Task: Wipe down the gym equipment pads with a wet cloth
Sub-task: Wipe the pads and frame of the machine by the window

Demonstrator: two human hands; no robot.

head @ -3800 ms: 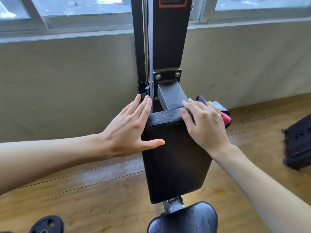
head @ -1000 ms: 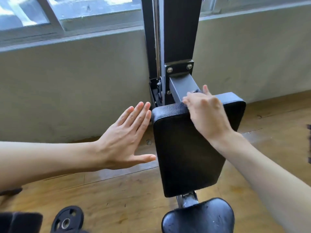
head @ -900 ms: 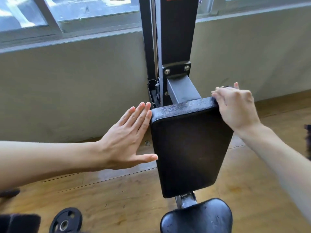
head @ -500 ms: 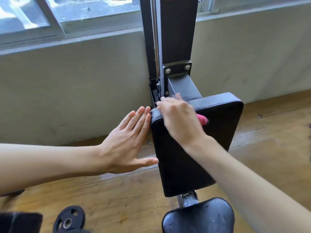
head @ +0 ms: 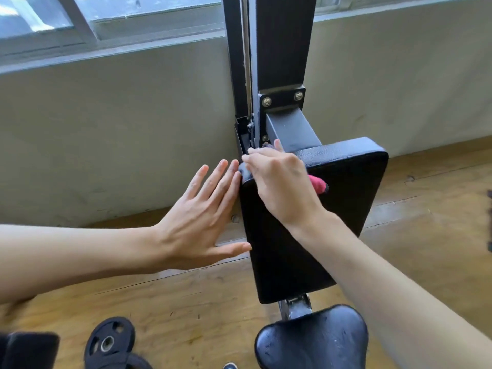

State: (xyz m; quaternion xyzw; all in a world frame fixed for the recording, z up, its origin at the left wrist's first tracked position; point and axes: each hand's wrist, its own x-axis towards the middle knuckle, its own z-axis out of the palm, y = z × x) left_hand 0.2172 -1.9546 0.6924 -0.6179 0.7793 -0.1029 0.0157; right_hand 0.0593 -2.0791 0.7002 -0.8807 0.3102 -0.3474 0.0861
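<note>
A black upright pad (head: 343, 214) is bolted to the dark steel frame (head: 282, 62) by the window wall. My right hand (head: 282, 187) lies over the pad's top left corner and presses a cloth (head: 317, 184) against it; only a pink-red end and a dark scrap near my fingertips show. My left hand (head: 202, 217) lies flat with straight fingers against the pad's left side, thumb on its front edge. A black seat pad (head: 314, 342) sits below at the bottom edge.
A black weight plate (head: 109, 342) lies on the wooden floor at the lower left, beside a dark padded block (head: 29, 350) in the corner. The beige wall and window sill run behind the frame. Something dark sits at the far right edge (head: 489, 222).
My right hand slid with the cloth along the pad's top from its right corner to its left corner. My left hand stayed flat against the pad's left side.
</note>
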